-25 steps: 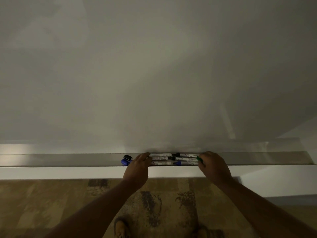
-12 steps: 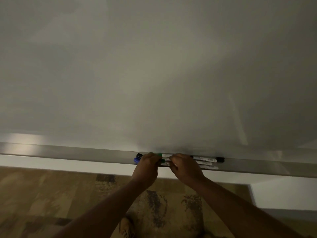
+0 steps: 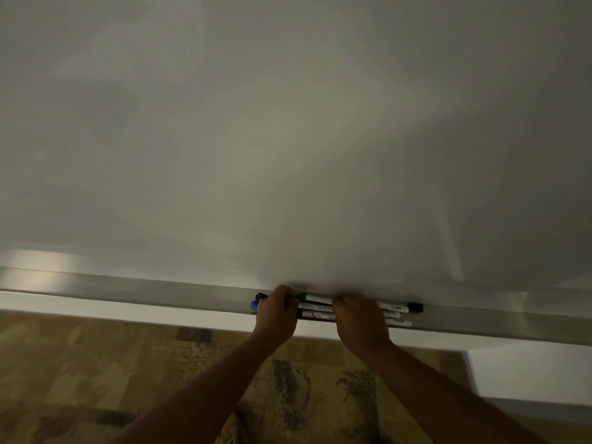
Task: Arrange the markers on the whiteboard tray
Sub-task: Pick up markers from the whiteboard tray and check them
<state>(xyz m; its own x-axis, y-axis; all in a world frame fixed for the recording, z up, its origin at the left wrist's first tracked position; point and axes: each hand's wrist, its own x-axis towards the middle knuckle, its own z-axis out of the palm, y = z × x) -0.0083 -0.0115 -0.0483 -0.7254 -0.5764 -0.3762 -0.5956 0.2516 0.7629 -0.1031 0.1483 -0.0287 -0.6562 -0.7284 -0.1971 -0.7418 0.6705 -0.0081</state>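
Several white-barrelled markers (image 3: pixel 315 306) lie side by side in the long grey whiteboard tray (image 3: pixel 160 291). A green cap (image 3: pixel 301 296) shows between my hands, a black cap (image 3: pixel 260 296) and a blue cap (image 3: pixel 254 304) stick out at the left, and another black cap (image 3: pixel 415 307) ends the row at the right. My left hand (image 3: pixel 277 315) is curled over the markers' left ends. My right hand (image 3: pixel 360 318) presses fingers down on the middle of the bundle. The barrels under both hands are hidden.
The blank whiteboard (image 3: pixel 288 139) fills the upper view. Below the tray runs a white wall strip (image 3: pixel 96 307), then patterned brown carpet (image 3: pixel 128 363). A shoe tip (image 3: pixel 232 427) shows at the bottom edge.
My right hand has slid left from the markers' right ends to the middle of the bundle, uncovering the right ends and a black cap. The left hand stays on the left ends.
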